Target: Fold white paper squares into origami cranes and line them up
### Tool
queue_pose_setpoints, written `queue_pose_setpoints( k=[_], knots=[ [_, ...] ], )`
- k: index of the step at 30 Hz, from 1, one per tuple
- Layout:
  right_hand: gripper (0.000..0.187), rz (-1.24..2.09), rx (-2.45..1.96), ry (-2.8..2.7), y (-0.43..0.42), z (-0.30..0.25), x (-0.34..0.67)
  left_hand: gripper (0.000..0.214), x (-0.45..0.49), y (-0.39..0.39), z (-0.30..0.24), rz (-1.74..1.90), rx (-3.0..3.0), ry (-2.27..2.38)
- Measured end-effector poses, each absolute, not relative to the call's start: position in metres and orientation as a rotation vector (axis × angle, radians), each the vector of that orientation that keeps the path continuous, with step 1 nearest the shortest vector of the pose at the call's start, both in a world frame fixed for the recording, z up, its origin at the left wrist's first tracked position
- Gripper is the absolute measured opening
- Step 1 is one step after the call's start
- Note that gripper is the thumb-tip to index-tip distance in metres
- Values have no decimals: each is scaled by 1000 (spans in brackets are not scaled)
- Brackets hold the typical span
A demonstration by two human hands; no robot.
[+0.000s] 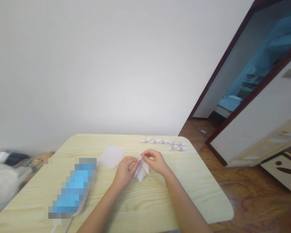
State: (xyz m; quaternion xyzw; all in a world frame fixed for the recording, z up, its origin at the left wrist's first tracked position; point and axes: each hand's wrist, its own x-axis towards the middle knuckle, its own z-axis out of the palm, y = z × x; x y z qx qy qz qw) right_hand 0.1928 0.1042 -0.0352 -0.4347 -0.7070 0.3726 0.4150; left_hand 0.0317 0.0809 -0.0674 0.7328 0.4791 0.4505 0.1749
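Left hand (125, 169), right hand (157, 162) pinch folded white paper (142, 171) — thin, sharp-cornered.

Light wood-grain table (145, 210) w/ rounded corners. Nr far edge, toward R corner: small folded white paper figures (163, 141), several in a row, a couple just in front. L of centre: white paper sheet (112, 157). Far L: oblong blue-screened device (74, 189) (pixelated, details hidden).

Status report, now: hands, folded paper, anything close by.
Left hand, right hand: both pinching folded paper near its top. Its pointed end faces the person. Close by: flat paper to the left, small folded pieces beyond.
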Motion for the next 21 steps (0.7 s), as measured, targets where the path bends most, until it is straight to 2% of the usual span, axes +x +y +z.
queue_pose_setpoints(
  k=[21],
  knots=[
    [11,822,-1096,-1867,102,-35,192,17,32,78,-63,1220,2142,1407]
  ],
)
